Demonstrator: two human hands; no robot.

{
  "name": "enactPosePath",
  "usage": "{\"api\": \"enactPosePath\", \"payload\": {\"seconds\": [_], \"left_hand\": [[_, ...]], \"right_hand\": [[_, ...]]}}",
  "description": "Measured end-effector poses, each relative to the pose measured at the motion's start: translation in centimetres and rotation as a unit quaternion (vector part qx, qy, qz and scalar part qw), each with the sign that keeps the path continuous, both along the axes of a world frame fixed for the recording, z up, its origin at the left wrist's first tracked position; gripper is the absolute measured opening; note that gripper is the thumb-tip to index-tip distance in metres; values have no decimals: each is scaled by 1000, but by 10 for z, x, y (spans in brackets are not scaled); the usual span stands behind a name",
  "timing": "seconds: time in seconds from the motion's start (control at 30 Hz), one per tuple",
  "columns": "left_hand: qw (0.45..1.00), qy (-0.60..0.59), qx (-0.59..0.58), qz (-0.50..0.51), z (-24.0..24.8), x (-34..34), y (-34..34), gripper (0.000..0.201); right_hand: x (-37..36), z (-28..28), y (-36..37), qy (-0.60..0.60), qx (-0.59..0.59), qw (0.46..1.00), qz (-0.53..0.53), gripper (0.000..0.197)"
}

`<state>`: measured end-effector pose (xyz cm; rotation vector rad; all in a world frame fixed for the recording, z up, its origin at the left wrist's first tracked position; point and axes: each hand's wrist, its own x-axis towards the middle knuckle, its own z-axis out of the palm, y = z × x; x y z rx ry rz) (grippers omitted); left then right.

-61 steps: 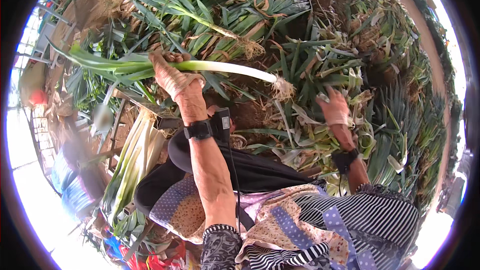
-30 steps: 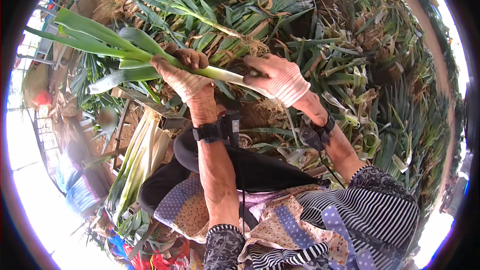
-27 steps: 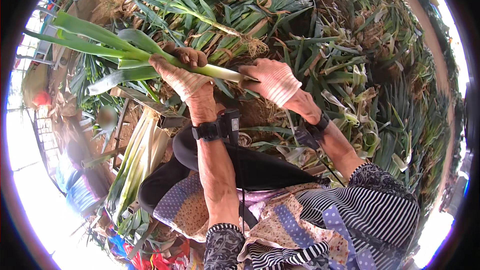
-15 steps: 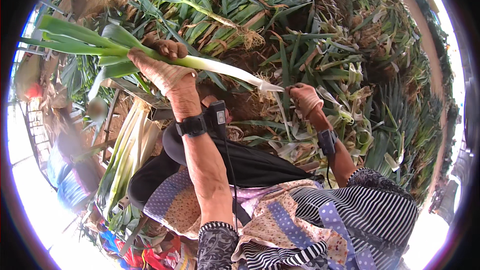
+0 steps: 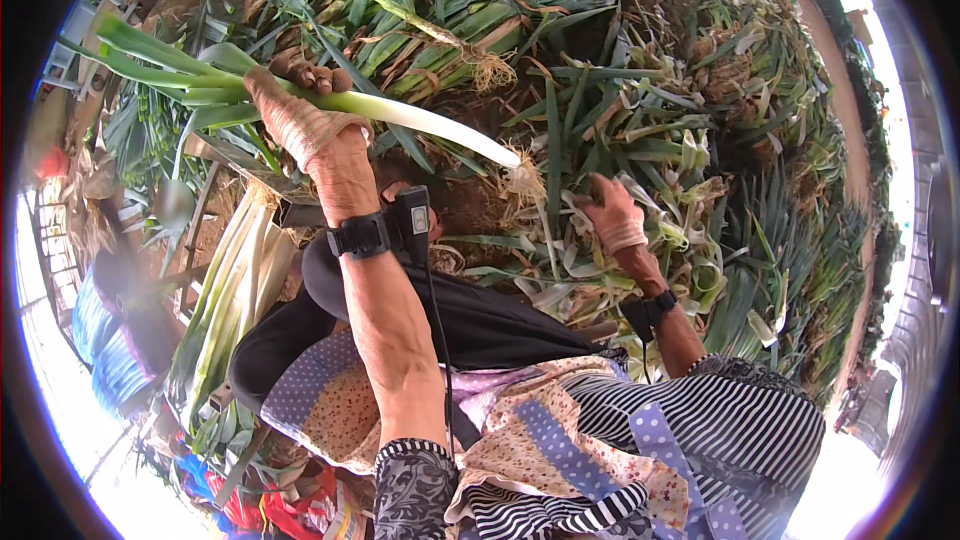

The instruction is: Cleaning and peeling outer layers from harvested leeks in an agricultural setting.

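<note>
My left hand (image 5: 300, 105), its palm wrapped in a pale band, is closed round a leek (image 5: 425, 125). The green leaves fan out to the left. The smooth white shank points right and slightly down, ending in a tuft of pale roots (image 5: 525, 180). To the right of the roots, apart from the leek, is my right hand (image 5: 610, 215), also wrapped in a band. Its fingers look loosely apart over a heap of stripped leaves (image 5: 690, 225). A pale strip shows beside its fingertips; I cannot tell whether they touch it.
Beyond my hands lies a pile of untrimmed leeks (image 5: 500, 30), with a single rooted leek (image 5: 420, 25) across it. Cleaned leeks (image 5: 235, 275) lean on a metal frame (image 5: 300, 210) at my left. More leeks (image 5: 790, 240) lie at the right. Colourful bags (image 5: 260, 505) sit lower left.
My right hand has come away from the leek's root end, moving slightly down and right. The pale skin stretched between them is off the shank. My left hand still holds the leek.
</note>
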<state>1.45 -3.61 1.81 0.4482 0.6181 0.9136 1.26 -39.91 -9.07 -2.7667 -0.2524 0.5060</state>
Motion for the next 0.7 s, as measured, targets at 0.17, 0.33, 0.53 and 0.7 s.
{"api": "enactPosePath", "payload": {"seconds": [0.17, 0.33, 0.53, 0.7], "left_hand": [[999, 30, -32, 23, -9, 3, 1, 26], [995, 66, -69, 43, -8, 3, 1, 24], [991, 80, -93, 46, -6, 5, 3, 25], [997, 68, -43, 17, -19, 0, 9, 25]], "right_hand": [[-4, 53, 70, -156, 65, 974, 151, 59], [7, 56, 92, -160, 14, 974, 161, 47], [6, 58, 96, -106, -78, 960, 246, 27], [4, 67, 84, 91, 122, 956, 250, 22]]}}
